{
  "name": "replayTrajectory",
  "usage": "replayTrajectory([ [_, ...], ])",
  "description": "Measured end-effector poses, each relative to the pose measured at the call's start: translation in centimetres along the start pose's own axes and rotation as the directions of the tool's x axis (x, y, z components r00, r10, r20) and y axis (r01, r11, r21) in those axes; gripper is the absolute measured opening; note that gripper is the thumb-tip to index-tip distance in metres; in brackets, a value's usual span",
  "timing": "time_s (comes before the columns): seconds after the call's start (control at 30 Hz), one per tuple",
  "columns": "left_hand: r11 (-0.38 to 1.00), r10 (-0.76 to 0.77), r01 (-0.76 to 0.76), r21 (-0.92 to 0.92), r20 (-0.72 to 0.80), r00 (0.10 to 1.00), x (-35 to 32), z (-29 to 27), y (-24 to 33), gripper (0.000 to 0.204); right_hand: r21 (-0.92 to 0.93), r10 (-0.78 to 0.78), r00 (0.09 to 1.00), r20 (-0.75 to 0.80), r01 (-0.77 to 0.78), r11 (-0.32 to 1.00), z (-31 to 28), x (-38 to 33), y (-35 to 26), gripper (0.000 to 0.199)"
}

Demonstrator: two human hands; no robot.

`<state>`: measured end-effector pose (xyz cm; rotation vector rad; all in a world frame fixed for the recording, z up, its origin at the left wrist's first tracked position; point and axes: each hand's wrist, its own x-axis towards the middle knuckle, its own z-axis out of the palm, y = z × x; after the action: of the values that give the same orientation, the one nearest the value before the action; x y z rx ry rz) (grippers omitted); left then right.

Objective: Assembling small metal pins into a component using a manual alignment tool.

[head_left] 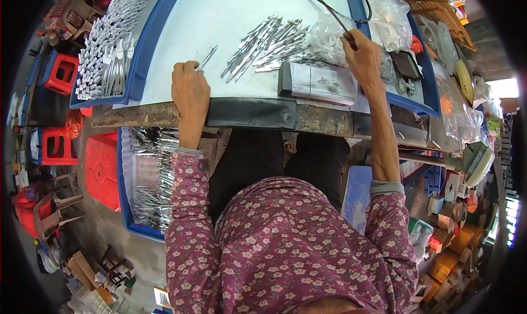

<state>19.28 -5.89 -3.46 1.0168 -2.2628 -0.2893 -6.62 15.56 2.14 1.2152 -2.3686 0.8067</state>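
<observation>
My left hand [190, 89] rests at the near edge of the white tabletop [181, 34], fingers closed on a slim silvery metal piece [209, 57] that sticks out beyond the fingertips. My right hand [363, 60] is raised over the table's right side, pinched around a thin black cord [336, 15]. From there the cord runs away and loops near the far right tray. Between the hands lies a loose pile of similar slim metal pieces [266, 45]. A grey box with a pale top [323, 82] sits close to my right hand, beside a clear plastic bag [331, 38].
At the left, a blue tray [141, 61] holds many upright metal pieces with pale ends. Another blue tray [431, 89] at the right carries plastic bags and small parts. Below the table a blue crate [127, 204] contains more metal pieces. Red stools [57, 146] stand left.
</observation>
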Motion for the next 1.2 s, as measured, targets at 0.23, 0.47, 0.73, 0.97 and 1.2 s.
replayTrajectory([
  [0.23,0.937,0.231,-0.196,-0.290,0.093,0.968,-1.0,1.0,3.5,0.011,0.319,0.158,0.979,0.131,-0.192,0.928,-3.8,-2.5,-3.4,0.011],
  [0.47,0.937,0.157,-0.105,-0.333,0.134,0.979,-1.3,2.2,3.7,0.013,0.307,0.151,0.922,0.357,-0.269,0.913,-4.9,-5.0,-3.8,0.013],
  [0.73,0.914,0.306,-0.275,-0.300,0.060,0.950,-1.7,2.8,3.7,0.010,0.395,0.136,0.914,0.382,-0.295,0.870,-2.5,-5.9,-3.5,0.013],
  [0.97,0.908,0.337,-0.309,-0.283,0.055,0.940,-1.8,2.5,3.8,0.008,0.447,0.206,0.795,0.571,-0.511,0.734,-3.0,-5.1,-3.2,0.015],
  [1.2,0.880,0.253,-0.209,-0.426,0.050,0.966,-1.8,1.5,4.6,0.008,0.610,0.147,0.746,0.649,-0.626,0.486,-4.0,-5.0,-2.1,0.018],
])
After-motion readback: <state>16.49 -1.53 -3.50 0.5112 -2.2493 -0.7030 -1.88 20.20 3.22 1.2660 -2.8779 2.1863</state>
